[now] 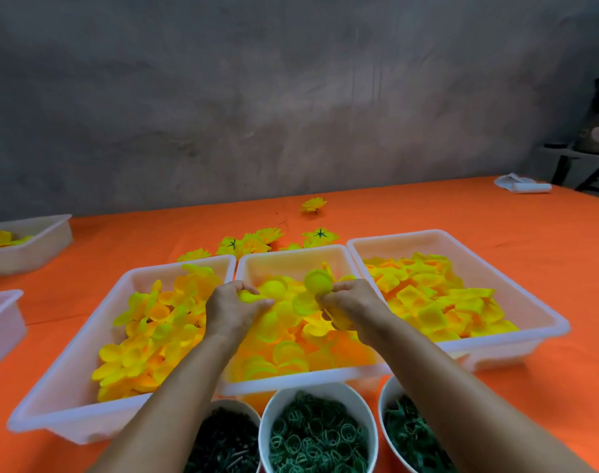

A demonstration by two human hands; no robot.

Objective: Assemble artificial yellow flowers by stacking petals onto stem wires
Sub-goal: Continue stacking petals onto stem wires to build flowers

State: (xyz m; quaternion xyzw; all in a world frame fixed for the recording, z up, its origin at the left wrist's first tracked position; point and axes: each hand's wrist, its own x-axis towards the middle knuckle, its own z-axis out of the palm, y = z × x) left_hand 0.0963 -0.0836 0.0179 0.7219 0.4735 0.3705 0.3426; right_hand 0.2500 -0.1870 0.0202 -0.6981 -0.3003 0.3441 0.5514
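Over the middle tray (293,256), our right hand (350,303) pinched a partly stacked flower with a round yellow petal (317,280) uppermost; our left hand (231,307) gripped loose petals. Advice: feed one layer at a time, centred.

Craft workshop: sorted petal trays (461,240)

No readable text, labels, brand names, numbers or signs appear anywhere, whether on the trays, the cups, the tabletop or the wall.
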